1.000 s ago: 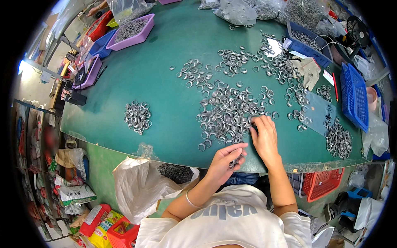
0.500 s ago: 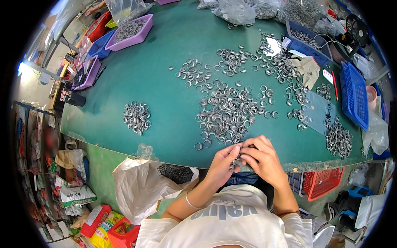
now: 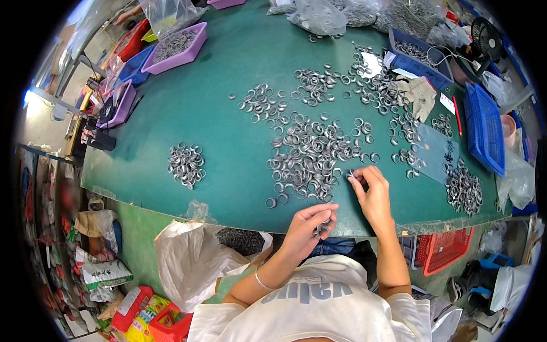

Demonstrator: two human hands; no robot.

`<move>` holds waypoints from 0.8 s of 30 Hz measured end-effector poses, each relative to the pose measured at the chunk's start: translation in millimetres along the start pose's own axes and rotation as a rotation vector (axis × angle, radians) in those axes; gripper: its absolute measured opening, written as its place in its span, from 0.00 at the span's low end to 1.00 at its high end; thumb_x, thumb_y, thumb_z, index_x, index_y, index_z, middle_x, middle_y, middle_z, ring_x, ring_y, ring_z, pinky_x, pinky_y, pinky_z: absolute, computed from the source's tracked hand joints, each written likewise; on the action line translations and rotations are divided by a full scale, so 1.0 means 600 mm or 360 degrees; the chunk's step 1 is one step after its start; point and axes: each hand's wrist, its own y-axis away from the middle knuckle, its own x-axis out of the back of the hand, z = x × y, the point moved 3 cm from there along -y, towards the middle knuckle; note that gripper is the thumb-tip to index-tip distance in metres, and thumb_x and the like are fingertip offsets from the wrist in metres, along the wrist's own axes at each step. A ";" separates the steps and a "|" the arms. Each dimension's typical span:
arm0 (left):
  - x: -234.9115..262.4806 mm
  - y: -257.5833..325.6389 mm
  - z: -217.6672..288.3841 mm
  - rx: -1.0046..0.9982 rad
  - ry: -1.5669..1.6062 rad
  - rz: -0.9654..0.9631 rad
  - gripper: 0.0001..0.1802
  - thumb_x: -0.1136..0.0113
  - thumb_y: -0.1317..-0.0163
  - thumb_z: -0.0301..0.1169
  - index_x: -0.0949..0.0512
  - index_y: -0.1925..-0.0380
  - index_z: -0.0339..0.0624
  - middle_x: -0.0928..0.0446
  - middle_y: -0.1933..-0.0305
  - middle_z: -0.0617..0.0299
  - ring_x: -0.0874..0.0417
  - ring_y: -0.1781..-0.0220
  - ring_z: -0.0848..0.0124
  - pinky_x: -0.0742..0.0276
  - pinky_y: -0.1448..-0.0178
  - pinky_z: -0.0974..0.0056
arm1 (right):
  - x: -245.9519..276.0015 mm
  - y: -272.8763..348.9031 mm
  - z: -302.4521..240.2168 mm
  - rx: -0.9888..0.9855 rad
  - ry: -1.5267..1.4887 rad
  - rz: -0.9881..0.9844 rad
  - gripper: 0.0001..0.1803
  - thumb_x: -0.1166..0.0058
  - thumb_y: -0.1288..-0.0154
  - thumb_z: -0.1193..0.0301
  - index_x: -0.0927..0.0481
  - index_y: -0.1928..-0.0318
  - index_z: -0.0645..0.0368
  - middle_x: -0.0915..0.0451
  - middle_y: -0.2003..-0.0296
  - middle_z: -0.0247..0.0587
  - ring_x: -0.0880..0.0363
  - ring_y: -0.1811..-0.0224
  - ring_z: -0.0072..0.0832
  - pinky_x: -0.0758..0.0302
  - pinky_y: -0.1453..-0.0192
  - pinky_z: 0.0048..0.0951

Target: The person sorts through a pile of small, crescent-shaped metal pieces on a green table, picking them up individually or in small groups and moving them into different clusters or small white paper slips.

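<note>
I see the left hand [image 3: 308,225] curled around several rings [image 3: 320,229] at lower centre; the right hand [image 3: 373,194] pinches one ring [image 3: 350,172] near the heap [image 3: 305,153], mid-frame on the desk [image 3: 239,182].

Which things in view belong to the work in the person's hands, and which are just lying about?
In the work:
- left hand, curled around metal rings
- right hand, apparently pinching one ring
- large ring pile before them

Apparently lying about, untouched:
- pale glove
- red pen-like stick
- black fan
</note>
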 end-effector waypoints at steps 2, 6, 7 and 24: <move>0.006 -0.003 -0.005 0.0014 -0.0075 -0.0012 0.11 0.44 0.36 0.29 0.21 0.57 0.35 0.24 0.68 0.64 0.24 0.68 0.73 0.34 0.74 0.73 | 0.009 0.009 -0.006 0.0074 0.0041 -0.0001 0.06 0.39 0.48 0.76 0.22 0.69 0.61 0.26 0.74 0.39 0.28 0.71 0.37 0.34 0.63 0.35; 0.008 -0.003 -0.007 0.0120 -0.0081 -0.0070 0.14 0.45 0.34 0.33 0.22 0.55 0.35 0.25 0.68 0.65 0.24 0.68 0.75 0.34 0.73 0.74 | 0.028 0.018 -0.016 0.0271 0.0415 0.0172 0.06 0.38 0.49 0.76 0.19 0.68 0.60 0.26 0.74 0.38 0.28 0.72 0.35 0.35 0.64 0.34; 0.008 -0.002 -0.009 0.0120 -0.0081 -0.0071 0.14 0.45 0.34 0.33 0.22 0.55 0.35 0.25 0.68 0.65 0.24 0.68 0.75 0.34 0.73 0.74 | 0.032 0.020 -0.018 0.0267 0.0379 0.0212 0.06 0.38 0.49 0.76 0.18 0.67 0.60 0.25 0.73 0.37 0.28 0.71 0.35 0.35 0.64 0.34; 0.001 -0.001 -0.010 0.0112 0.0085 -0.0049 0.13 0.44 0.35 0.32 0.23 0.54 0.35 0.25 0.70 0.64 0.24 0.69 0.72 0.32 0.73 0.74 | 0.027 0.017 -0.009 0.0218 0.0328 -0.0103 0.11 0.38 0.50 0.77 0.21 0.63 0.60 0.26 0.66 0.42 0.28 0.62 0.40 0.34 0.57 0.39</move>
